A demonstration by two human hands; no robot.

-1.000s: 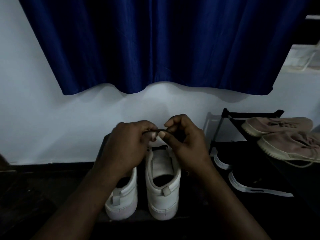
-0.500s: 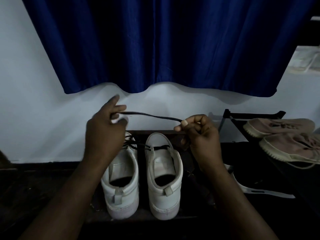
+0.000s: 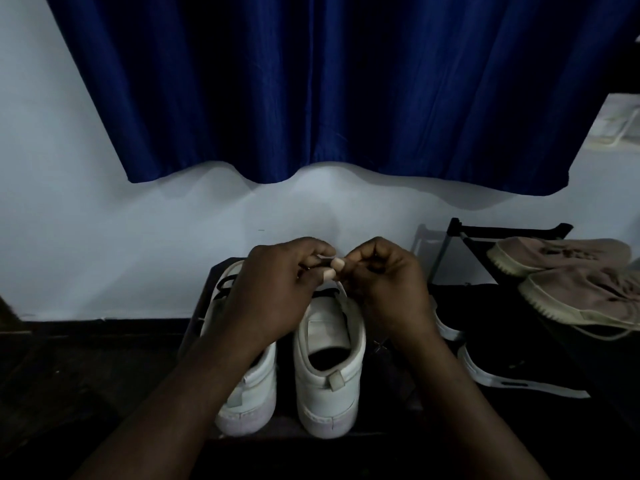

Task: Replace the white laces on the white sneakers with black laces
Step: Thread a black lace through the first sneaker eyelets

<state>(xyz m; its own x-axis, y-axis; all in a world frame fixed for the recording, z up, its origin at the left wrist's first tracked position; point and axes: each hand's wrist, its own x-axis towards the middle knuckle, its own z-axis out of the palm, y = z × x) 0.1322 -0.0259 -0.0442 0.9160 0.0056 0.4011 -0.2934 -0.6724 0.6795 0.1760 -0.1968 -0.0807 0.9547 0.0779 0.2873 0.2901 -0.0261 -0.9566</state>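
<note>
Two white sneakers stand side by side with heels toward me: the left sneaker (image 3: 249, 386) and the right sneaker (image 3: 329, 372). Black lace (image 3: 225, 284) crosses the front of the left sneaker. My left hand (image 3: 273, 292) and my right hand (image 3: 384, 285) meet above the sneakers' fronts, fingertips almost touching. Both pinch a thin lace between thumb and fingers; most of it is hidden by the hands. The toes of both sneakers are covered by my hands.
A black shoe rack (image 3: 498, 237) stands at the right with two beige sneakers (image 3: 568, 271) on top and a black shoe with a white sole (image 3: 512, 375) below. A blue curtain (image 3: 311, 84) hangs over the white wall behind. The floor is dark.
Half a second ago my hands were spread apart with the black lace stretched between them. They have come back together over the sneakers' fronts.
</note>
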